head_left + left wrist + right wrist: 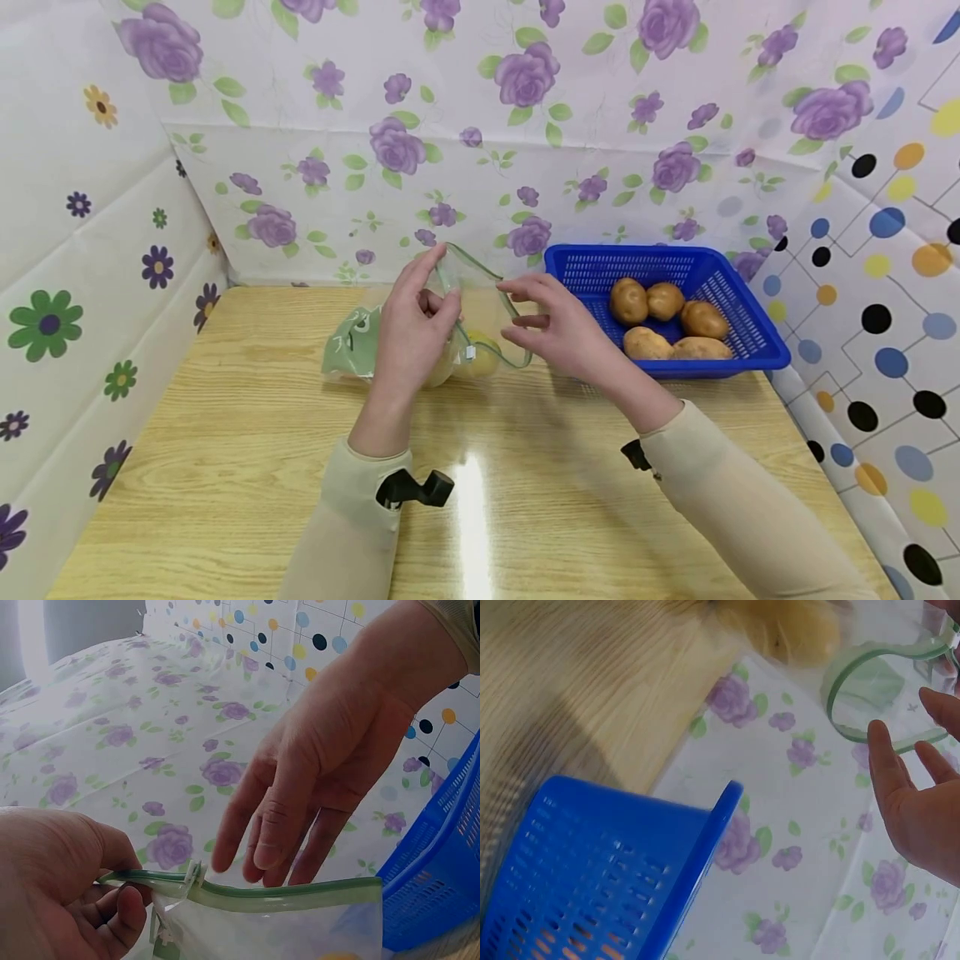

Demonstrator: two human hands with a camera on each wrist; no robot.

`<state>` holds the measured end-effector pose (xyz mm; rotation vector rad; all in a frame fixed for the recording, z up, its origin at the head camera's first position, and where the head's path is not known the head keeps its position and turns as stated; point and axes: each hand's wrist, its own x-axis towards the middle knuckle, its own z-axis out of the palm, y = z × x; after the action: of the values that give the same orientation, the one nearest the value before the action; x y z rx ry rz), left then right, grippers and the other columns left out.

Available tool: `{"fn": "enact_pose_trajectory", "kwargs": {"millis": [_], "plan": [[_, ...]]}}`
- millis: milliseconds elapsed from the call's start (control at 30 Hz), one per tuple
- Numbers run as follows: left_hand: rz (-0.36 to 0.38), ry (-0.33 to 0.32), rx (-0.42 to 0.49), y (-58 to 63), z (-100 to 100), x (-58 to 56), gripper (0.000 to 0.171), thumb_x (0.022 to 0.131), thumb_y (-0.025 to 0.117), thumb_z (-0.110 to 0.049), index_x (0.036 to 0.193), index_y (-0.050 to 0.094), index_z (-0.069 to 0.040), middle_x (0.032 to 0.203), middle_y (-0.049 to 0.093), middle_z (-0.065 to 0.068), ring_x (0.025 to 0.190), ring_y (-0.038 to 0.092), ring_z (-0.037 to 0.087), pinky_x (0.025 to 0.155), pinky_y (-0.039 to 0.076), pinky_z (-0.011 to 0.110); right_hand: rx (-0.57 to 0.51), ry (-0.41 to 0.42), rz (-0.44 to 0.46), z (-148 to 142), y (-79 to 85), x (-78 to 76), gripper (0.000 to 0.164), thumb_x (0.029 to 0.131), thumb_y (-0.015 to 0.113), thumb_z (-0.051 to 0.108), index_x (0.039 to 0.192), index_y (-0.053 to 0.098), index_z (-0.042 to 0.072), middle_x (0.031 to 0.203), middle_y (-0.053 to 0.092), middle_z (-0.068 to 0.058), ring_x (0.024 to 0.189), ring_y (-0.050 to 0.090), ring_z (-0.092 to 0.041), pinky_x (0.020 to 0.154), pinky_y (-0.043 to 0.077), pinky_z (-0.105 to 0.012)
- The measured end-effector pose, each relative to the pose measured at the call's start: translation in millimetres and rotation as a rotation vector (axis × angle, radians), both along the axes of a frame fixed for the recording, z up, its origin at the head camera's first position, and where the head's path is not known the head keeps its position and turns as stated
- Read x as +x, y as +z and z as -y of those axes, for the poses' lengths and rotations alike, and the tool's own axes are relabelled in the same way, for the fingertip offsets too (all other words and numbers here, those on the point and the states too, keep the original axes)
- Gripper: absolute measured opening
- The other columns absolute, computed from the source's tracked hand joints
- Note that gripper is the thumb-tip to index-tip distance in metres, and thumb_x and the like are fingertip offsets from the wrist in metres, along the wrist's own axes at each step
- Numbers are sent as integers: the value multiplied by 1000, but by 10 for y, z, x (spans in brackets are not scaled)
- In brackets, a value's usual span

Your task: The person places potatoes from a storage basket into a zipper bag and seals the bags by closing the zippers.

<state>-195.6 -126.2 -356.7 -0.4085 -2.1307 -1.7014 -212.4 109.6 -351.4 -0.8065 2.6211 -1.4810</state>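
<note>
A clear zip bag (352,343) with a green-edged mouth and a green printed part lies on the table in the head view, its mouth spread wide. Inside it shows a yellowish potato (780,630), seen through the plastic. My left hand (416,333) pinches the bag's rim at one side between thumb and fingers. At the opposite side of the mouth is my right hand (558,325), fingers apart and relaxed, fingertips right at the green rim. A small white slider (196,873) sits on the zip strip in the left wrist view.
To the right of the bag stands a blue plastic basket (750,360) with slotted walls, holding several potatoes (647,343). Its left end is close by my right hand. A flowered cloth wall (450,167) rises behind the wooden table (247,433), with patterned sheets on both sides.
</note>
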Motion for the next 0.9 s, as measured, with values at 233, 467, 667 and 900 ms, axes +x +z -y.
{"fn": "enact_pose_trajectory", "kwargs": {"millis": [233, 467, 667, 900], "plan": [[-6, 7, -1, 12, -3, 12, 61, 105, 68, -3, 164, 55, -14, 160, 55, 0, 66, 55, 16, 54, 44, 21, 85, -75, -58, -225, -30, -46, 60, 100, 82, 5, 156, 62, 9, 148, 55, -11, 132, 58, -29, 107, 58, -46], [-5, 8, 6, 8, -2, 10, 61, 105, 68, -3, 164, 55, -16, 160, 55, -1, 66, 56, 15, 53, 44, 21, 219, -152, -94, -508, -28, -131, 62, 102, 81, 12, 159, 58, 8, 159, 52, -16, 145, 53, -39, 116, 50, -54], [-7, 12, 3, 7, -5, 10, 61, 105, 68, -2, 164, 56, -15, 160, 55, -1, 66, 55, 15, 54, 43, 21, 339, -233, -69, -771, -18, -216, 68, 105, 80, 25, 165, 51, 13, 169, 45, -15, 156, 42, -40, 123, 39, -61], [-12, 6, 3, 4, -10, 8, 62, 105, 67, -1, 164, 55, -14, 159, 55, 0, 66, 55, 16, 53, 43, 21, 370, -291, -21, -1076, -69, -347, 71, 106, 78, 28, 168, 47, 14, 174, 38, -16, 161, 32, -41, 125, 33, -66]]}}
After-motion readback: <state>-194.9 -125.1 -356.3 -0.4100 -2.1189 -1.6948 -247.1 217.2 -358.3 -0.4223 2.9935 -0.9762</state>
